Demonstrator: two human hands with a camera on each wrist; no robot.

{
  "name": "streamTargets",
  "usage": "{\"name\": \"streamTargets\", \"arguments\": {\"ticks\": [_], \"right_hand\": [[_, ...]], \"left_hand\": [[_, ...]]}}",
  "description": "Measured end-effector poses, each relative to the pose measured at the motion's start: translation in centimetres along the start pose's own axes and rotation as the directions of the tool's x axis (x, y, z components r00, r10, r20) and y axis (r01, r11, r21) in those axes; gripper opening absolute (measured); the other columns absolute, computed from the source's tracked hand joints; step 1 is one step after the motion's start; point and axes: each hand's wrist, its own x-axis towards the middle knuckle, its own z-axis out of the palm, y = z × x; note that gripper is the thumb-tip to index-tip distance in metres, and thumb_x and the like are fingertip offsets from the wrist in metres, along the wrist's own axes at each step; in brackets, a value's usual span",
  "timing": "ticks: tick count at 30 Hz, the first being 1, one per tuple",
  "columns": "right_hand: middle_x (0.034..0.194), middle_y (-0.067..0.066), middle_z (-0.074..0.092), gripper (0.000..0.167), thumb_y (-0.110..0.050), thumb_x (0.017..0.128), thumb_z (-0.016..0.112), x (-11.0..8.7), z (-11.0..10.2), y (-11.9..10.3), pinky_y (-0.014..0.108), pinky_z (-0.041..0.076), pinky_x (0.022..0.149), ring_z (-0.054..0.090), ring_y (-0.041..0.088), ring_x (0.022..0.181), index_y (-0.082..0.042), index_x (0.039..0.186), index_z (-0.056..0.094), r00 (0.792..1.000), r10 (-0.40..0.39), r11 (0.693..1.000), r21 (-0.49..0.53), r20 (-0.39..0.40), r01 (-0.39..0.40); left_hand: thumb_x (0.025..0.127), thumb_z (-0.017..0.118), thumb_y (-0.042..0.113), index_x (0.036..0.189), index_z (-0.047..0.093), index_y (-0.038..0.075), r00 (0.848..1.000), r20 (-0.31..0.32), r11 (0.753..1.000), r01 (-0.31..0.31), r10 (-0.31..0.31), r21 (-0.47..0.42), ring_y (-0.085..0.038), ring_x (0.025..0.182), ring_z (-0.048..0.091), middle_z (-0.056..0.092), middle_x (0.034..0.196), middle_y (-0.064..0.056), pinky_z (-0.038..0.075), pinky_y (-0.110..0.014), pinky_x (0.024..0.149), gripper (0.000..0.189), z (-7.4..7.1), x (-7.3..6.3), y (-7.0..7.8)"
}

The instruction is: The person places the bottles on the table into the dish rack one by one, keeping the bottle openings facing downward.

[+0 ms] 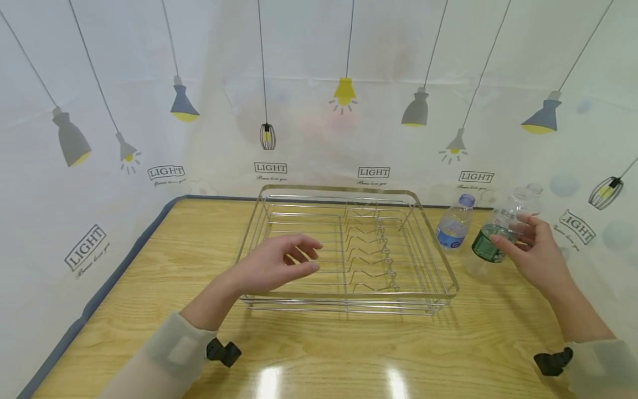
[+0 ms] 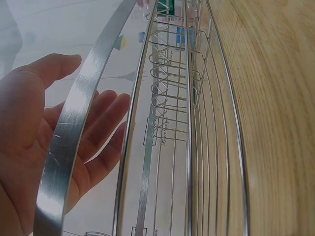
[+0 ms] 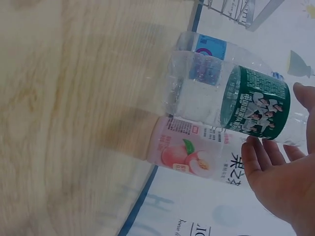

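Note:
My right hand [image 1: 540, 257] is around the side of a clear plastic bottle with a green label [image 1: 489, 243], thumb at the label and relaxed fingers on the far side. In the right wrist view its fingertips [image 3: 252, 142] lie right at the label's lower edge. The bottle stands upright on the table. Beside it are a small blue-labelled water bottle [image 1: 454, 224] and, partly hidden behind, a bottle with a pink peach label [image 3: 194, 152]. My left hand [image 1: 271, 263] hovers over the near left of a metal wire dish rack [image 1: 344, 295], fingers loosely bent and holding nothing.
The dish rack has a flat metal top rim and a row of wavy wire dividers [image 1: 371, 257] on its right half. Under it lies a wood-grain table [image 1: 319, 354] with a blue edge. A white curtain [image 1: 319, 55] printed with lamps hangs behind and along both sides.

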Motion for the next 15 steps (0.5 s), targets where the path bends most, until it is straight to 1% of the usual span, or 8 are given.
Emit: {"name": "streamTargets", "arguments": {"ticks": [1, 3, 5, 6, 7, 9, 13, 15], "right_hand": [[0.164, 0.035, 0.037, 0.094, -0.042, 0.111, 0.065, -0.1, 0.0, -0.1, -0.001, 0.038, 0.082, 0.046, 0.052, 0.145, -0.002, 0.174, 0.008, 1.0, -0.007, 1.0, 0.003, -0.011, 0.007], [0.157, 0.023, 0.044, 0.091, -0.039, 0.11, 0.067, -0.3, 0.0, -0.6, -0.002, 0.038, 0.085, 0.055, 0.027, 0.137, -0.004, 0.174, 0.013, 0.999, -0.026, 1.0, 0.009, -0.035, 0.026], [0.151, 0.012, 0.047, 0.089, -0.037, 0.109, 0.07, -0.5, 0.0, -1.2, -0.001, 0.039, 0.085, 0.053, 0.003, 0.123, -0.006, 0.174, 0.018, 0.997, -0.052, 0.999, 0.013, -0.057, 0.053], [0.148, 0.008, 0.047, 0.088, -0.036, 0.108, 0.071, -0.5, 0.0, -1.5, -0.001, 0.039, 0.085, 0.048, -0.007, 0.117, -0.007, 0.174, 0.02, 0.996, -0.065, 0.998, 0.01, -0.067, 0.066], [0.146, 0.005, 0.048, 0.086, -0.034, 0.108, 0.072, -0.6, 0.0, -1.9, -0.001, 0.039, 0.085, 0.044, -0.013, 0.113, -0.008, 0.173, 0.022, 0.994, -0.083, 0.996, 0.009, -0.077, 0.084], [0.145, 0.006, 0.048, 0.084, -0.03, 0.107, 0.074, -0.7, 0.1, -2.9, -0.001, 0.038, 0.086, 0.044, -0.014, 0.11, -0.008, 0.172, 0.026, 0.988, -0.119, 0.993, 0.001, -0.093, 0.12], [0.148, 0.016, 0.045, 0.08, -0.021, 0.106, 0.075, -1.1, 0.4, -5.1, -0.002, 0.035, 0.089, 0.043, -0.013, 0.113, -0.004, 0.17, 0.032, 0.974, -0.199, 0.98, -0.005, -0.111, 0.2], [0.147, 0.017, 0.044, 0.079, -0.017, 0.104, 0.076, -1.3, 0.7, -6.2, -0.002, 0.034, 0.09, 0.042, -0.012, 0.114, -0.002, 0.169, 0.033, 0.966, -0.232, 0.972, -0.002, -0.112, 0.233]], "left_hand": [[0.109, 0.07, 0.039, 0.15, 0.064, 0.021, 1.0, 0.001, 1.0, 0.0, 0.0, -0.003, -0.016, 0.117, 0.071, 0.073, 0.133, 0.002, 0.061, -0.04, 0.1, 0.045, 0.0, 0.0, 0.0], [0.109, 0.07, 0.039, 0.15, 0.064, 0.021, 1.0, 0.001, 1.0, -0.001, 0.001, -0.009, -0.016, 0.117, 0.071, 0.073, 0.133, 0.002, 0.061, -0.04, 0.1, 0.045, 0.0, 0.0, 0.0], [0.109, 0.07, 0.039, 0.15, 0.064, 0.021, 1.0, 0.0, 1.0, -0.002, 0.002, -0.012, -0.016, 0.117, 0.071, 0.073, 0.133, 0.002, 0.061, -0.04, 0.1, 0.045, 0.0, 0.0, 0.0], [0.109, 0.07, 0.039, 0.15, 0.064, 0.022, 1.0, -0.001, 1.0, -0.001, 0.001, -0.015, -0.016, 0.118, 0.071, 0.073, 0.133, 0.002, 0.061, -0.04, 0.1, 0.045, 0.0, 0.0, 0.0], [0.109, 0.07, 0.039, 0.15, 0.064, 0.022, 1.0, -0.002, 1.0, 0.0, 0.0, -0.016, -0.017, 0.118, 0.071, 0.072, 0.133, 0.002, 0.06, -0.04, 0.1, 0.045, 0.0, 0.0, 0.0], [0.108, 0.071, 0.039, 0.15, 0.063, 0.022, 1.0, -0.002, 1.0, 0.003, -0.003, -0.019, -0.017, 0.119, 0.071, 0.072, 0.133, 0.001, 0.06, -0.041, 0.1, 0.046, 0.0, 0.0, 0.0], [0.108, 0.071, 0.04, 0.151, 0.062, 0.022, 1.0, -0.004, 1.0, 0.003, -0.003, -0.022, -0.017, 0.12, 0.071, 0.072, 0.135, 0.001, 0.059, -0.042, 0.103, 0.048, 0.0, 0.2, 0.2], [0.108, 0.071, 0.04, 0.152, 0.062, 0.021, 1.0, -0.007, 1.0, 0.001, -0.001, -0.024, -0.017, 0.12, 0.071, 0.072, 0.136, 0.001, 0.059, -0.042, 0.103, 0.049, 0.0, 0.3, 0.3]]}}
